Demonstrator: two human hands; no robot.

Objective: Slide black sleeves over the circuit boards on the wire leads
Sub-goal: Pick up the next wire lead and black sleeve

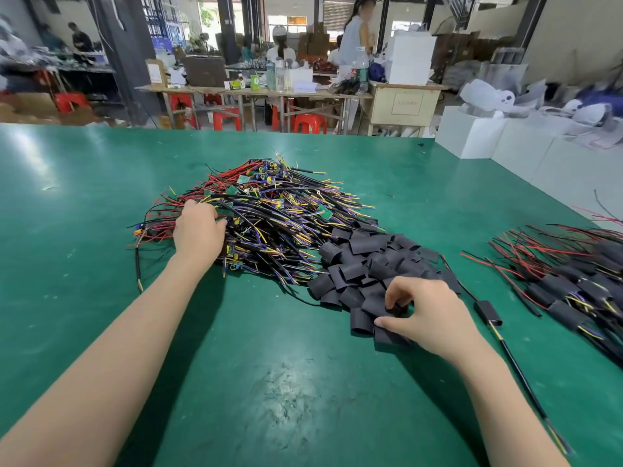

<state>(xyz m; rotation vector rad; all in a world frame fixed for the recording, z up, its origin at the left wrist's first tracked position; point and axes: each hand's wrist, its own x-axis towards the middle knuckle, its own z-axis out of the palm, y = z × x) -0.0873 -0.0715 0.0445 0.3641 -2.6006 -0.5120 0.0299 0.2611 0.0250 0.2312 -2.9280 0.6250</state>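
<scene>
A big heap of wire leads [269, 217] with small green circuit boards lies in the middle of the green table [101, 170]. My left hand [197, 230] reaches into its left side, fingers curled down among the wires; what they hold is hidden. To the right of the heap lies a pile of flat black sleeves [367, 267]. My right hand [428, 311] sits on the near edge of that pile, thumb and fingers pinching one black sleeve [394, 306]. One sleeved lead [487, 311] lies just right of my right hand.
A second pile of leads with sleeves on them [573, 281] lies at the right edge. White foam boxes [472, 136] stand at the far right of the table. Beyond the far edge are benches, red stools and people at work.
</scene>
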